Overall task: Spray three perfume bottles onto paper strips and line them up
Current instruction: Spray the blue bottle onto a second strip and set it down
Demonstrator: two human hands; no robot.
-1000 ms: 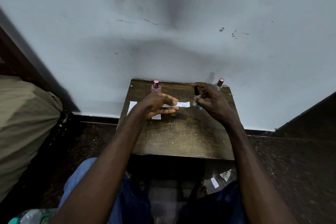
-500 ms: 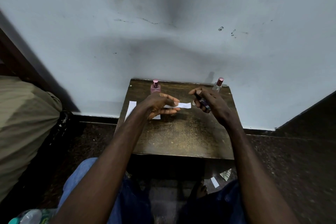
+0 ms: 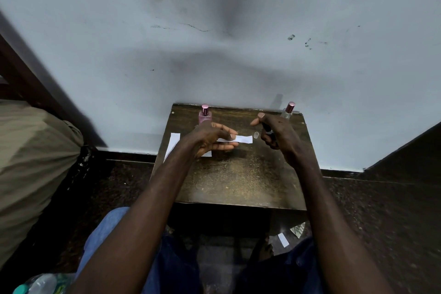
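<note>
Two hands over worn table (image 3: 238,179) by grey wall (image 3: 238,67) — left hand (image 3: 207,137) pinching paper strip (image 3: 243,139), right hand (image 3: 278,133) clasping dark bottle (image 3: 266,127)

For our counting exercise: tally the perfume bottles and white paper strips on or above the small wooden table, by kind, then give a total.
Perfume bottles: 3, the pink bottle, the clear bottle with a pink cap and a dark bottle in the right hand.
Paper strips: 3, one in the left hand at, two on the table.
Total: 6

The table (image 3: 238,179) is dark brown, speckled. A pink bottle (image 3: 204,117) has a metallic pink cap; the clear bottle (image 3: 286,113) too. The paper strip (image 3: 243,139) is white.
</note>
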